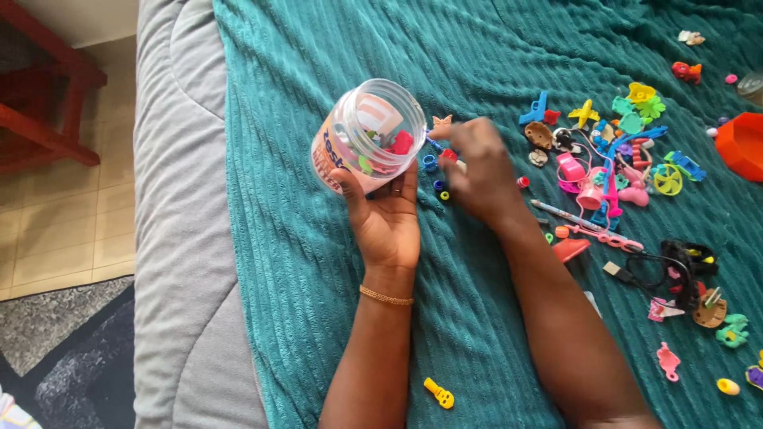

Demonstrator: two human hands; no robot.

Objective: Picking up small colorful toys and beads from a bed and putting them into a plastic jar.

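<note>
My left hand (387, 218) holds a clear plastic jar (367, 135) tilted on its side, mouth toward me, with several small coloured toys inside. My right hand (479, 171) is beside the jar's mouth, fingers pinched on a small red piece (450, 154). Below the fingers lie a blue ring (430, 163) and small beads (441, 191) on the teal blanket (318, 254). A gold bracelet (386, 297) is on my left wrist.
Several small plastic toys are scattered to the right: a blue gun (534, 110), a yellow plane (584, 113), a pink cup (590, 195), a pencil (566, 214), a black cable (668, 266). An orange container (743, 143) sits far right. A yellow toy (439, 393) lies near me. A grey mattress edge (175, 238) and tiled floor are left.
</note>
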